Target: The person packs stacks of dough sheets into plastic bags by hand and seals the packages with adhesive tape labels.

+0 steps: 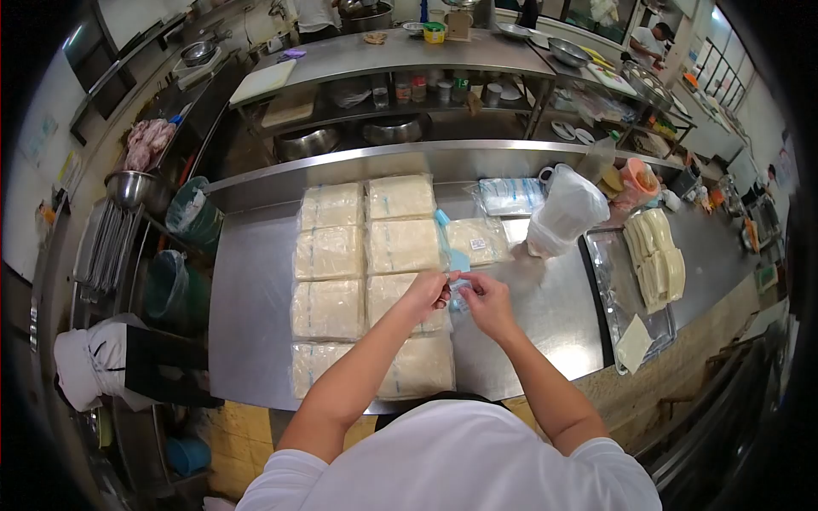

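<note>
My left hand point(429, 292) is closed, its fingertips pinched together above the right column of packs. Close beside it, my right hand point(487, 303) also pinches with thumb and finger. Whatever is between the fingertips is too small to make out. Just under and beyond the hands lies a light blue flat item point(458, 259), partly hidden. Several clear-bagged packs of pale flat sheets point(331, 253) lie in two columns on the steel table, the nearer right ones partly behind my left arm. Past my hands, another pale pack point(474, 239) carries a small white label.
To the right stand a white plastic bag point(566, 213), a blue-and-white packet point(511, 197) and an orange-red container point(637, 180). A metal tray point(610, 274) holds pale sheet stacks point(654, 255). A raised steel edge point(366, 158) runs along the back. Green bins point(167, 285) stand left.
</note>
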`<state>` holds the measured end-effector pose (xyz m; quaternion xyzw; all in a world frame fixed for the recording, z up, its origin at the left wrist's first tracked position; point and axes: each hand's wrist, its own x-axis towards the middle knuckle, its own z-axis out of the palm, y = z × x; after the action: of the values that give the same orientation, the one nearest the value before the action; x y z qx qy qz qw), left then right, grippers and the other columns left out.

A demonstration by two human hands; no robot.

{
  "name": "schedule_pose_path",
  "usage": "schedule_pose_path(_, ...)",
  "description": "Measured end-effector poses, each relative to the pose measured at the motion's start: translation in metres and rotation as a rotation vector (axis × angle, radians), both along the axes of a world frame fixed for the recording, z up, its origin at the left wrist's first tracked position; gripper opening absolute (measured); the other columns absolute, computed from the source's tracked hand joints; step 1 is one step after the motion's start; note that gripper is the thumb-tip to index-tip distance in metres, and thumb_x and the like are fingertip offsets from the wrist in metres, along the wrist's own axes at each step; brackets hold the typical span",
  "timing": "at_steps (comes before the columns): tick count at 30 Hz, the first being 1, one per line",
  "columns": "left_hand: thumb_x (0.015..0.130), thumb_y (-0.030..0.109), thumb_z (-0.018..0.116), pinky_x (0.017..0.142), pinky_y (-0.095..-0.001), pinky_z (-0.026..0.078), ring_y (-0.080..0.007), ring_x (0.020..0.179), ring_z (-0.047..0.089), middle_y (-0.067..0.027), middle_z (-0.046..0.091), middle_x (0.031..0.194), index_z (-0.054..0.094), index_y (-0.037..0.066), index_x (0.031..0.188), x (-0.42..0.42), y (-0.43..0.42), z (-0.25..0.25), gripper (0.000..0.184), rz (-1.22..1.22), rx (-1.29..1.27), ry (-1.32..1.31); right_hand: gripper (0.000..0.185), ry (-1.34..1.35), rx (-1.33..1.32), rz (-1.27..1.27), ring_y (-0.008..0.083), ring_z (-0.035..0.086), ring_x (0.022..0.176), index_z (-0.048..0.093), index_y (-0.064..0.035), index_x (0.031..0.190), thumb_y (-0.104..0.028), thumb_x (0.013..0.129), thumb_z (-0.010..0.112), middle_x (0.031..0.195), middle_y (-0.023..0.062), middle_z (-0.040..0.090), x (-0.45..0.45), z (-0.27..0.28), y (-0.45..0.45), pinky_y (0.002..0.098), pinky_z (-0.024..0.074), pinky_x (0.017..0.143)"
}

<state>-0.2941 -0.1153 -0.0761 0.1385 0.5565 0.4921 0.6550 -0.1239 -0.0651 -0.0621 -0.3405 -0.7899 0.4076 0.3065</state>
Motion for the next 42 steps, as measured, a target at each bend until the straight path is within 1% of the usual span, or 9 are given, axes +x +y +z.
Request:
schedule_pose_path(8,0.099,0.018,0.058,0.046,-0.0272,0.033,-0.0116,0.057,0.047,-0.0012,0.054,0.071,0.071,0.002,0.108,0.011,-0.013,-0.008,0.023,0.059,-0.11,-0.016,0.018,0.018,0.118,0.026,0.0271,0.068,0.075,0.072,-0.0028,0.103,-0.002,0.085,0.072,0.09,0.0146,0.071,0.0,0.014,-0.019,0.0354,0.0539,0.067)
schedule_pose_path(15,0.097,0.02,0.062,0.045,-0.0295,0.032,-0.0125,0.053,0.045,-0.002,0.052,0.066,0.068,0.004,0.092,0.015,-0.03,-0.015,0.018,0.244,-0.132,-0.091,0.01,0.029,0.484,0.055,0.0313,0.062,0.069,0.07,-0.0053,0.085,-0.001,0.077,0.074,0.075,0.0119,0.063,-0.004,0.03,-0.034,0.0392,0.0497,0.064)
schedule_pose_path(17,0.096,0.026,0.067,0.044,-0.0302,0.031,-0.0126,0.049,0.043,-0.0021,0.05,0.061,0.06,0.007,0.076,0.012,-0.032,-0.024,0.029,0.337,-0.145,-0.103,0.01,0.074,0.43,0.111,0.0309,0.063,0.073,0.07,-0.0042,0.088,-0.003,0.079,0.074,0.078,0.0125,0.064,-0.01,0.045,-0.037,0.0394,0.0506,0.068)
schedule_pose_path(23,0.099,0.043,0.065,0.046,-0.0286,0.035,-0.0117,0.049,0.047,-0.0006,0.049,0.06,0.059,0.007,0.074,0.021,-0.061,-0.041,0.044,0.183,-0.112,0.125,0.013,0.06,-0.185,0.014,0.0244,0.067,0.076,0.07,0.0005,0.091,-0.009,0.083,0.073,0.083,0.0148,0.07,-0.085,0.025,0.023,0.0358,0.0527,0.071)
schedule_pose_path(25,0.099,0.048,0.064,0.046,-0.0279,0.036,-0.011,0.049,0.047,-0.0008,0.051,0.06,0.06,0.006,0.074,0.026,-0.067,-0.041,0.048,0.153,-0.082,0.166,0.02,-0.071,-0.216,0.012,0.0284,0.07,0.078,0.07,0.0007,0.093,-0.013,0.08,0.075,0.085,0.0161,0.072,-0.125,0.001,0.051,0.0377,0.054,0.071)
schedule_pose_path(31,0.098,0.044,0.067,0.049,-0.026,0.036,-0.0094,0.052,0.05,-0.0003,0.053,0.062,0.063,0.007,0.08,0.036,-0.069,-0.05,0.041,0.121,-0.07,0.126,0.036,-0.478,0.036,-0.022,0.0369,0.069,0.092,0.065,-0.0007,0.105,-0.018,0.077,0.077,0.095,0.0202,0.071,-0.196,-0.055,0.069,0.0473,0.0538,0.081)
schedule_pose_path(34,0.096,0.039,0.071,0.05,-0.0252,0.038,-0.0089,0.054,0.052,0.0008,0.056,0.065,0.066,0.008,0.087,0.04,-0.069,-0.058,0.033,0.143,0.004,0.033,0.036,-0.537,0.425,-0.067,0.0389,0.065,0.096,0.062,0.0011,0.105,-0.017,0.077,0.076,0.099,0.0225,0.066,-0.187,-0.059,0.074,0.05,0.0521,0.083)
schedule_pose_path(37,0.095,0.036,0.073,0.05,-0.0243,0.038,-0.0084,0.054,0.052,0.0018,0.058,0.067,0.068,0.008,0.09,0.039,-0.068,-0.05,0.029,0.136,0.038,0.015,0.036,-0.577,0.468,-0.134,0.0398,0.063,0.095,0.062,0.0032,0.101,-0.019,0.077,0.077,0.099,0.0225,0.062,-0.161,-0.059,0.101,0.0508,0.0511,0.082)
schedule_pose_path(42,0.095,0.034,0.074,0.048,-0.0232,0.037,-0.0065,0.055,0.052,0.0027,0.06,0.073,0.068,0.009,0.092,0.014,-0.05,-0.032,0.026,0.207,-0.001,0.018,0.041,-0.095,-0.199,-0.034,0.0229,0.07,0.082,0.063,0.0027,0.115,-0.015,0.081,0.078,0.095,0.0142,0.072,-0.074,-0.021,0.096,0.0347,0.0557,0.077)
